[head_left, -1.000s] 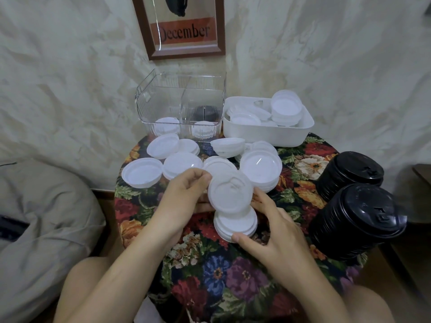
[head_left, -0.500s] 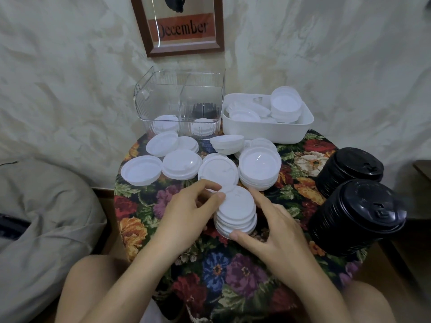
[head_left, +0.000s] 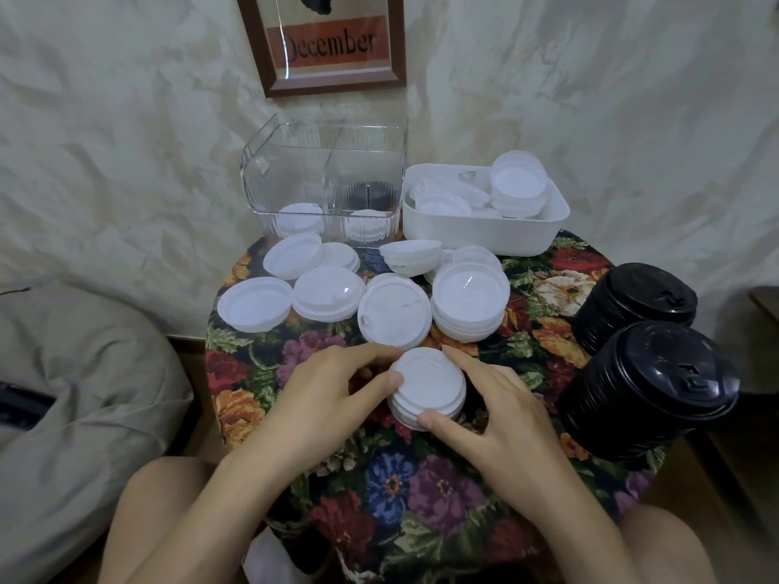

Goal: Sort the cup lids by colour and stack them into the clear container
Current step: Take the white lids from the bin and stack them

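Lowered from mid-air, the white lid [head_left: 425,368] now tops the stack [head_left: 421,408] at the table's [head_left: 400,482] centre, where the left hand [head_left: 324,389] at 9 o'clock and right hand [head_left: 501,410] at 4 o'clock both grasp it with thumb and fingers. The clear container [head_left: 324,170] at the table's 12 o'clock holds a few lids [head_left: 297,217], black lids [head_left: 649,394] stand at 3 o'clock, and a wall frame [head_left: 333,44] reads "December".

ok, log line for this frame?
left hand: grips white stack | right hand: grips same stack | container: low fill | black stacks: untouched
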Motion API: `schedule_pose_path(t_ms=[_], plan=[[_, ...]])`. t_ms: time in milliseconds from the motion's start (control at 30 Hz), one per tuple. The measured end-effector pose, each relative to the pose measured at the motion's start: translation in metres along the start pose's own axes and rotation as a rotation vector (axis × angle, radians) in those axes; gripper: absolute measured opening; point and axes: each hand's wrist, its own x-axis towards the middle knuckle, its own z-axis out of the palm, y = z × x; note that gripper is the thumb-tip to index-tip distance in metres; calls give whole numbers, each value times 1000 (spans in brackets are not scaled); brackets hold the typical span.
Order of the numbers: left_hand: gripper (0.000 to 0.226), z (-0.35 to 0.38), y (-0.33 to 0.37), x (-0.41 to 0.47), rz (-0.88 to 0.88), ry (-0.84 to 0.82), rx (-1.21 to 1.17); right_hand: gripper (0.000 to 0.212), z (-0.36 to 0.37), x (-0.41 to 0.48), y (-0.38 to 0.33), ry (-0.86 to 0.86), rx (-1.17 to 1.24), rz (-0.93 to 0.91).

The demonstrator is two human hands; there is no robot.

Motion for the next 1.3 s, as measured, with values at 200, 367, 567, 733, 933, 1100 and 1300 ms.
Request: schedule_pose_path(t_ms=[200, 367, 567, 733, 933, 1100, 1300], plan=[[35, 3, -4, -3, 69, -13, 50, 84, -2, 0, -4, -17, -12, 7], [39, 3, -4, -3, 87, -33, 63, 83, -3, -1, -7, -20, -53, -10], [55, 4, -5, -10, 69, -99, 70, 87, -1, -2, -5, -2, -45, -38], [74, 6, -4, -5, 100, -145, 155, 78, -6, -8, -1, -9, 3, 2], [82, 9, -5, -4, 53, -133, 159, 82, -12, -6, 2, -67, 10, 19], [77, 10, -9, -5, -15, -121, 124, 80, -17, -4, 3, -133, 15, 11], [74, 10, -6, -3, 43, -108, 112, 82, -13, -4, 0, -110, 47, 22]])
